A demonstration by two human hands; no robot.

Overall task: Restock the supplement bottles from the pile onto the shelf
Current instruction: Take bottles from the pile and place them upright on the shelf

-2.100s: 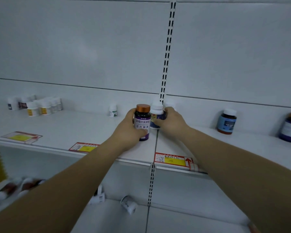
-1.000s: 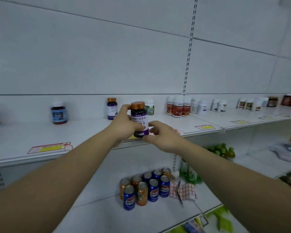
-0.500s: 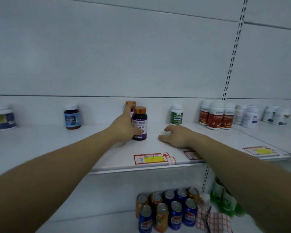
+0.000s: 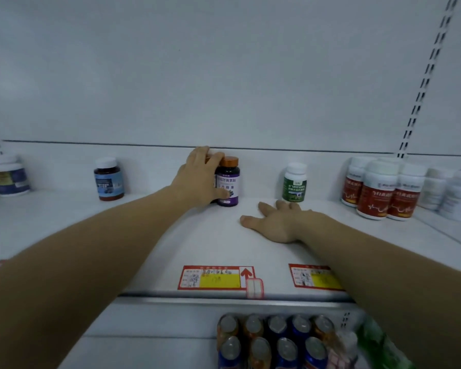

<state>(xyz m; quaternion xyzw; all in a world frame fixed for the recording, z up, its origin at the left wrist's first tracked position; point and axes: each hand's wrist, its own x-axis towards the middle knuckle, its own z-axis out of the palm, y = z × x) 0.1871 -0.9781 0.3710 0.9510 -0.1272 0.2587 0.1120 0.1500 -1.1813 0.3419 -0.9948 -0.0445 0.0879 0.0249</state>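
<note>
Shelf (image 4: 64,225), upper level: purple-label bottles with copper caps (image 4: 228,181), two, the far one mostly hidden; blue-label amber bottle (image 4: 109,179), one; green-label white bottle (image 4: 294,183), one; red-label white bottles (image 4: 378,190), three visible; price tags (image 4: 216,278), two at the near edge. Far left and far right hold further bottles, too blurred to count. Lower level: drink cans (image 4: 274,339), nine visible.

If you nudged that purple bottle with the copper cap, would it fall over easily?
Probably not easily: the purple bottle stands upright on the flat shelf, squat and wide-based. It looks rigid, so it should slide. The left hand gripping it also steadies it.
</note>
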